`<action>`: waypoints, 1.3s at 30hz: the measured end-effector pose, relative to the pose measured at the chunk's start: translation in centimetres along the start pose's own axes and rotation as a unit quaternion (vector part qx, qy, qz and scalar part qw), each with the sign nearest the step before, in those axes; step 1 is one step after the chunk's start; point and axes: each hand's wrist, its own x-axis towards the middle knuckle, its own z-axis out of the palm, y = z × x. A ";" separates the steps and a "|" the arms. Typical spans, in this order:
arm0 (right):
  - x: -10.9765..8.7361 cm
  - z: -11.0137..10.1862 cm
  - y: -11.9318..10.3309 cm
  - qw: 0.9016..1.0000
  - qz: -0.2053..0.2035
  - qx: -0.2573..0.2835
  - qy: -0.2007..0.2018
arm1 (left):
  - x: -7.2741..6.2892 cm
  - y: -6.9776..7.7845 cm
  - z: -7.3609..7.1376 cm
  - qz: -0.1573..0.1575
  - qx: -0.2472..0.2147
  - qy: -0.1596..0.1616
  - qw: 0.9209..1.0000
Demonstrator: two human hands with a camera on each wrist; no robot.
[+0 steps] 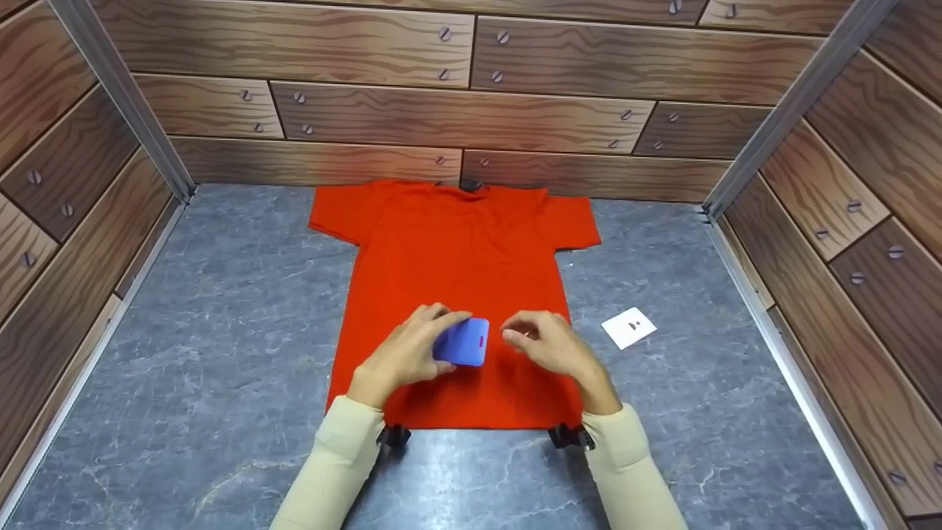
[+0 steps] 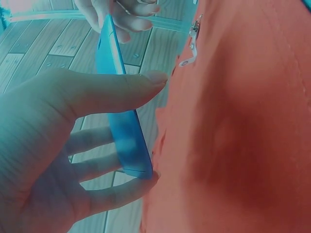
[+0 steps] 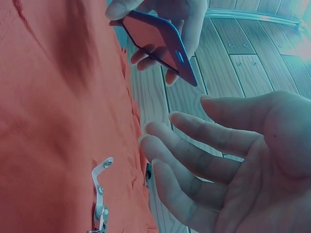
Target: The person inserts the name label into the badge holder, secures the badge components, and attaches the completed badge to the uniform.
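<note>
My left hand [image 1: 403,352] holds a blue badge holder [image 1: 464,343] by its opposite edges, thumb on one and fingers on the other, above the red T-shirt [image 1: 456,272]. A small slot shows near the holder's right end, and the right wrist view shows the dark rim and window-like face [image 3: 148,36]. Just right of it hovers my right hand [image 1: 550,343], fingers loosely bent, with nothing between them in the right wrist view. A badge clip [image 3: 100,194] with a short snap strap lies on the shirt near that hand; the left wrist view shows this clip [image 2: 192,43] too.
A white card [image 1: 628,327] with small dark marks lies on the grey marbled surface [image 1: 243,316], right of the shirt. Wood-patterned panels [image 1: 456,118] stand behind and along both sides. The shirt lies flat, its collar toward the back panel.
</note>
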 end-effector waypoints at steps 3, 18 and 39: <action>0.0 0.0 -0.1 1.000 -0.004 0.007 -0.001 | 0.0 0.0 0.0 0.008 0.005 0.004 1.000; 0.2 0.0 -0.5 1.000 -0.014 0.020 0.003 | 0.4 0.2 -0.1 0.018 0.014 0.008 1.000; -0.1 1.2 -0.8 0.998 -0.020 0.060 -0.002 | 0.1 0.3 0.3 0.027 0.007 0.014 1.000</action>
